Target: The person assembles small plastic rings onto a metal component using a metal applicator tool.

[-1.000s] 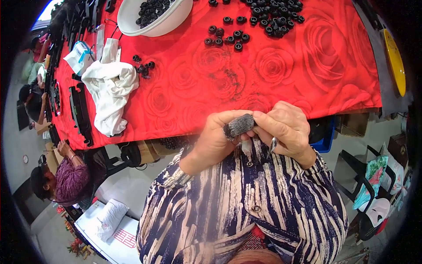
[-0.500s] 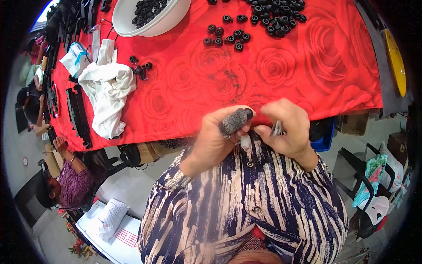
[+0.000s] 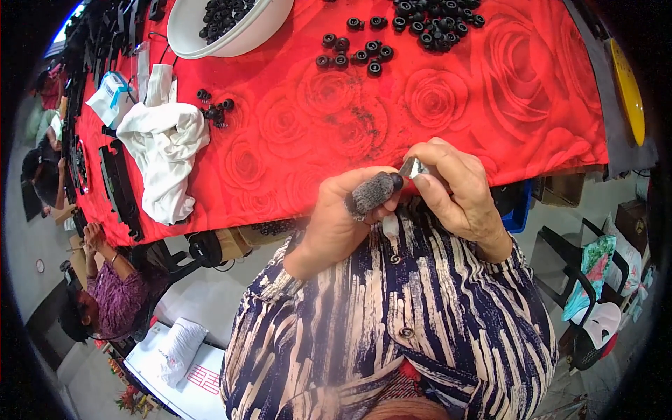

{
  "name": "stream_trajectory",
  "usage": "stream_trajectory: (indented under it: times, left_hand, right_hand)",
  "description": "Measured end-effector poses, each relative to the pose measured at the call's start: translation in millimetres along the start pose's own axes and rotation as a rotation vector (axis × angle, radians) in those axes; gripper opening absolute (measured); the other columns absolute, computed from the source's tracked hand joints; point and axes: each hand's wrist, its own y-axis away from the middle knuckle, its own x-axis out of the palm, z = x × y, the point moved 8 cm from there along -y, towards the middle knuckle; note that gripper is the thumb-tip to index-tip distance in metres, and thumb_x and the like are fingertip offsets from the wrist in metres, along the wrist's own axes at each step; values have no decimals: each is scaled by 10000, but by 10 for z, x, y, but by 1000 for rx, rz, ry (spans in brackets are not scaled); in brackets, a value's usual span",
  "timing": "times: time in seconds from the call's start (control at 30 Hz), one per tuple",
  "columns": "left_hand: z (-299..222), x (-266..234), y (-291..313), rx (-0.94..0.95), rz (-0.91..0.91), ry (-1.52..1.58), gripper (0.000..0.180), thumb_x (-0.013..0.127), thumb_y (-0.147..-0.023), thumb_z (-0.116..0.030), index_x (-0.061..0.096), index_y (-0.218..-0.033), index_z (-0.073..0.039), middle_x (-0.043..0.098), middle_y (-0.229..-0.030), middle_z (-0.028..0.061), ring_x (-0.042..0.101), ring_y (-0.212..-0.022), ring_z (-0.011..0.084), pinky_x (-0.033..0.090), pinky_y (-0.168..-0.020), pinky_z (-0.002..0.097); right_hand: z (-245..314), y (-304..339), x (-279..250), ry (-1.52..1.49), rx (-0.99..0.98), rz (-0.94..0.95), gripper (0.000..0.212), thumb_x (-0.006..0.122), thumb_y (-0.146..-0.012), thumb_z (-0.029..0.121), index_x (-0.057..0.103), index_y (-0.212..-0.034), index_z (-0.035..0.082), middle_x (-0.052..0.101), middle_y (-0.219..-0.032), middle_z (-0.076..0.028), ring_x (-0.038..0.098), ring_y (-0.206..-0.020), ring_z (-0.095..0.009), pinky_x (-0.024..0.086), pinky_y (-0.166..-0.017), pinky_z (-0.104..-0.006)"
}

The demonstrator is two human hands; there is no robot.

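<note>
My left hand [image 3: 337,217] pinches a small black round plastic part [image 3: 397,182]. A grey fuzzy sleeve [image 3: 373,194], apparently worn over one finger, covers the digit beside that part. Below the same fingers shows a small white piece [image 3: 390,225] whose kind I cannot make out. In my right hand [image 3: 458,189], thumb and bent fingers grip a small metal blade [image 3: 408,166], its tip at the black part. Both hands are just over the near edge of the red rose-patterned tablecloth [image 3: 280,168], close to my striped shirt.
Several black parts [image 3: 441,24] lie heaped at the far side, with more loose ones [image 3: 364,54] nearby. A white bowl [image 3: 238,42] holds others. Left of me are a white cloth [image 3: 164,147] and a long black strip [image 3: 119,185]. Another person [image 3: 119,294] sits at the left.
My right hand has risen and turned, bringing the blade up against the black part. My left hand keeps its hold almost unmoved. The view has shifted slightly.
</note>
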Motion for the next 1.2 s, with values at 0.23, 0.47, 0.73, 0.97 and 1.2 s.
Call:
stream_trajectory:
  times: [0.23, 0.47, 0.73, 0.97, 1.2]
  left_hand:
    - [42, -47, 0, -34, -39, -17, 223, 563, -884, -95, 602, -1083, -2, 625, -871, 50, 560, -735, 82, 431, -637, 200]
    - [56, -54, -1, -40, -30, -8, 222, 564, -882, -88, 602, -1083, -1, 626, -876, 49, 562, -747, 84, 431, -646, 197]
    - [88, -66, 4, -90, -23, 6, 244, 579, -868, -79, 594, -1093, 16, 622, -907, 56, 553, -772, 83, 435, -660, 201]
    - [41, -33, 27, 8, -12, 10, 255, 588, -860, -68, 589, -1101, 15, 618, -910, 56, 554, -761, 85, 432, -655, 196]
    - [-60, -24, -44, -26, -126, 0, 213, 511, -914, -154, 604, -1003, 16, 551, -761, 12, 523, -657, 83, 430, -582, 201]
  right_hand:
    - [11, -19, 10, 1, 14, 36, 204, 580, -780, 14, 548, -981, -5, 525, -731, -137, 560, -642, -308, 433, -561, -363]
    - [6, -23, 20, 3, 6, 48, 191, 586, -777, 21, 550, -963, -5, 522, -719, -141, 556, -633, -316, 430, -558, -366]
    - [-2, -21, 26, -5, -41, 62, 187, 596, -757, 11, 552, -937, -11, 528, -716, -138, 557, -629, -310, 431, -554, -360]
    - [-9, -34, 21, -19, -49, 67, 185, 620, -724, 3, 564, -899, -10, 516, -688, -124, 541, -599, -292, 425, -538, -356]
    - [108, -5, 69, 65, -227, 156, 213, 649, -697, 21, 570, -891, -10, 515, -673, -107, 529, -574, -268, 416, -517, -347]
